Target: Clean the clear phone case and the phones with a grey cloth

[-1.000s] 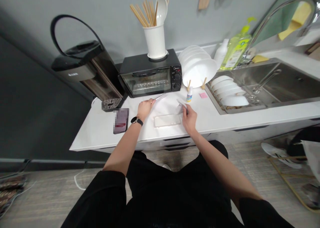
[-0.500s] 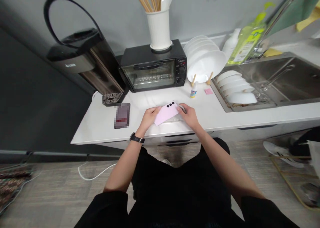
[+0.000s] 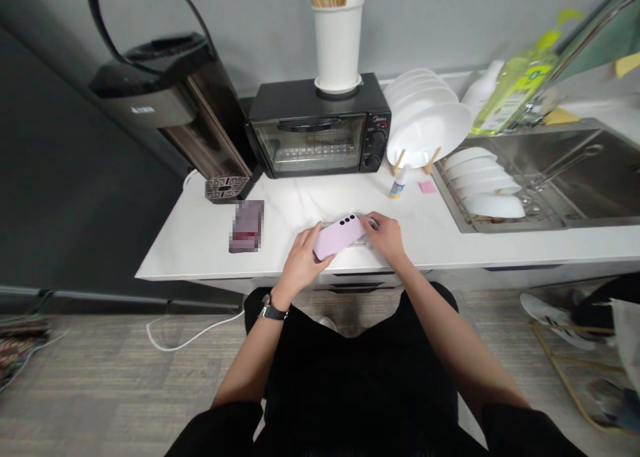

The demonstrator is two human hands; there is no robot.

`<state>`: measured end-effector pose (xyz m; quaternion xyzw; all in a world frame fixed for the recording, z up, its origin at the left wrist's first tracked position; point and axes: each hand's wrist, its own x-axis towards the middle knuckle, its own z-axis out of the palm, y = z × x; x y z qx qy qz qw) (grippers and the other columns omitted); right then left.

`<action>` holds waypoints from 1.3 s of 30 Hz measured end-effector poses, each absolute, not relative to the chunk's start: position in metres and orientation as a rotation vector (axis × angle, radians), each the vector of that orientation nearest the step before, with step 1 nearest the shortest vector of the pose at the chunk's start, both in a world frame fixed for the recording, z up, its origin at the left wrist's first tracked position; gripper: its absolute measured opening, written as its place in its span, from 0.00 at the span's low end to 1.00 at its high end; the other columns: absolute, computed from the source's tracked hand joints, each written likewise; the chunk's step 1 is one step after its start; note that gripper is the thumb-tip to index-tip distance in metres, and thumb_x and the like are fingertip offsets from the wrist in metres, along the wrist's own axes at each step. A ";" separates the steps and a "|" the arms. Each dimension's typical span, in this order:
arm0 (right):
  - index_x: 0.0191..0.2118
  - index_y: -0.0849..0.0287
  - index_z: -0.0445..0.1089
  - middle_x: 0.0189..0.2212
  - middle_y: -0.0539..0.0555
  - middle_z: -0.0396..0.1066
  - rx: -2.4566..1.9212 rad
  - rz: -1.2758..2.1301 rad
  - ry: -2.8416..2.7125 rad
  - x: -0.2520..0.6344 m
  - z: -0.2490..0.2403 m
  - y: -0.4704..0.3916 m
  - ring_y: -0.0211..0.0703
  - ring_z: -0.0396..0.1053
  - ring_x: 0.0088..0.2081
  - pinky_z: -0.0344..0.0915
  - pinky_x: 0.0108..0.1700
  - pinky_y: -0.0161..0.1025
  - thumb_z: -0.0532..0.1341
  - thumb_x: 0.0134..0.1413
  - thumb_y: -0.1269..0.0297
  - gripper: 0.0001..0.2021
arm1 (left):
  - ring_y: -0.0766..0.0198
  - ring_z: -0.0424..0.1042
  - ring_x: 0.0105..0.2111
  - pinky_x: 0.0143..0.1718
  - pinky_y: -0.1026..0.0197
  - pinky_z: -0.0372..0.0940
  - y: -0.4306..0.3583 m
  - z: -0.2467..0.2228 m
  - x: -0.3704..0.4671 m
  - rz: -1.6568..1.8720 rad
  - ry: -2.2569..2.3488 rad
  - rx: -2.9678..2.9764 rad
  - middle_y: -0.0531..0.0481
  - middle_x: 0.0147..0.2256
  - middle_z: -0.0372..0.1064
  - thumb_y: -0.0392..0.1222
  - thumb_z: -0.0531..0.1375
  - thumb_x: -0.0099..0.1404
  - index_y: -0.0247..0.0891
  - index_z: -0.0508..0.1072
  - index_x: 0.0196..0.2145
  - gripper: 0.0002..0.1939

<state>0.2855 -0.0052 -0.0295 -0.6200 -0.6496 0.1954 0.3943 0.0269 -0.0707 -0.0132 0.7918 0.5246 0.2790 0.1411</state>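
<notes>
Gripping the phone [image 3: 338,237] in front of the oven [image 3: 320,125], the left hand [image 3: 301,258] is half-curled, while what the bent-fingered right hand [image 3: 387,235] holds is unclear.

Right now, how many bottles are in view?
3: a small bottle on the counter beyond the right hand, a white bottle beside the plates, and a green soap bottle just right of it. More could be hidden.

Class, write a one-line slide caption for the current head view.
Left hand holds a lilac phone, right hand at its camera end, over a white counter.
</notes>
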 end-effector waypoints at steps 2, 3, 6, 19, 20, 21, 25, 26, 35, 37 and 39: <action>0.42 0.59 0.77 0.32 0.57 0.80 -1.617 0.429 -1.531 0.288 -0.026 -0.006 0.49 0.73 0.32 0.67 0.38 0.43 0.53 0.70 0.46 0.23 | 0.44 0.68 0.63 0.67 0.41 0.65 -0.070 -0.016 0.026 0.830 1.522 2.263 0.38 0.63 0.67 0.45 0.67 0.69 0.46 0.50 0.76 0.46; 0.45 0.60 0.77 0.33 0.58 0.80 -1.628 0.383 -1.453 0.289 -0.024 -0.007 0.50 0.73 0.33 0.69 0.39 0.44 0.51 0.72 0.46 0.25 | 0.44 0.69 0.62 0.67 0.41 0.66 -0.069 -0.017 0.026 0.836 1.527 2.259 0.39 0.63 0.68 0.45 0.68 0.68 0.47 0.49 0.76 0.46; 0.58 0.63 0.71 0.48 0.65 0.79 -1.530 0.248 -1.362 0.285 -0.019 -0.016 0.55 0.77 0.46 0.73 0.50 0.50 0.52 0.73 0.44 0.27 | 0.43 0.67 0.65 0.68 0.40 0.64 -0.070 -0.017 0.026 0.833 1.503 2.261 0.38 0.66 0.66 0.48 0.69 0.68 0.46 0.47 0.77 0.49; 0.73 0.65 0.61 0.72 0.65 0.62 -1.106 0.333 -2.395 0.210 -0.015 -0.077 0.56 0.58 0.74 0.54 0.76 0.61 0.52 0.76 0.48 0.32 | 0.45 0.68 0.64 0.65 0.43 0.66 -0.065 -0.027 0.016 0.880 1.429 2.158 0.36 0.66 0.66 0.40 0.67 0.67 0.43 0.42 0.79 0.52; 0.72 0.64 0.63 0.71 0.65 0.63 -1.032 0.362 -2.427 0.203 -0.013 -0.081 0.55 0.60 0.74 0.55 0.76 0.59 0.53 0.76 0.47 0.31 | 0.46 0.68 0.64 0.64 0.44 0.67 -0.066 -0.026 0.016 0.879 1.433 2.155 0.36 0.66 0.66 0.37 0.65 0.68 0.44 0.41 0.79 0.51; 0.71 0.64 0.65 0.70 0.64 0.65 -0.978 0.380 -2.447 0.200 -0.013 -0.085 0.53 0.61 0.73 0.56 0.76 0.57 0.53 0.76 0.48 0.30 | 0.47 0.69 0.64 0.64 0.45 0.67 -0.066 -0.025 0.017 0.878 1.435 2.149 0.38 0.65 0.67 0.35 0.64 0.67 0.45 0.40 0.79 0.51; 0.72 0.61 0.63 0.70 0.61 0.65 -1.047 0.331 -2.404 0.228 -0.013 -0.089 0.52 0.62 0.72 0.59 0.75 0.57 0.52 0.78 0.53 0.27 | 0.47 0.69 0.63 0.65 0.44 0.66 -0.068 -0.021 0.020 0.884 1.442 2.098 0.41 0.64 0.69 0.39 0.69 0.65 0.47 0.37 0.79 0.57; 0.73 0.61 0.62 0.71 0.61 0.64 -1.113 0.301 -2.376 0.240 -0.014 -0.086 0.52 0.62 0.73 0.60 0.74 0.57 0.51 0.78 0.54 0.27 | 0.47 0.68 0.63 0.65 0.43 0.66 -0.068 -0.021 0.021 0.884 1.445 2.083 0.41 0.64 0.70 0.42 0.70 0.65 0.47 0.37 0.79 0.58; 0.73 0.66 0.62 0.72 0.66 0.62 -1.323 0.201 -2.276 0.225 -0.014 -0.058 0.59 0.58 0.74 0.54 0.75 0.63 0.54 0.75 0.48 0.32 | 0.46 0.68 0.64 0.66 0.44 0.64 -0.061 -0.022 0.019 0.849 1.426 2.072 0.40 0.65 0.68 0.46 0.70 0.65 0.46 0.38 0.79 0.58; 0.72 0.67 0.64 0.71 0.66 0.62 -1.209 0.259 -2.330 0.206 -0.012 -0.067 0.57 0.60 0.73 0.55 0.76 0.60 0.54 0.75 0.47 0.32 | 0.45 0.68 0.63 0.64 0.43 0.66 -0.061 -0.023 0.018 0.835 1.432 2.089 0.37 0.65 0.67 0.42 0.69 0.65 0.44 0.38 0.79 0.57; 0.72 0.66 0.64 0.71 0.65 0.62 -1.119 0.307 -2.373 0.200 -0.011 -0.080 0.55 0.61 0.73 0.57 0.75 0.58 0.54 0.76 0.48 0.31 | 0.46 0.69 0.63 0.64 0.44 0.66 -0.062 -0.022 0.018 0.829 1.430 2.098 0.38 0.65 0.67 0.37 0.67 0.63 0.44 0.37 0.79 0.57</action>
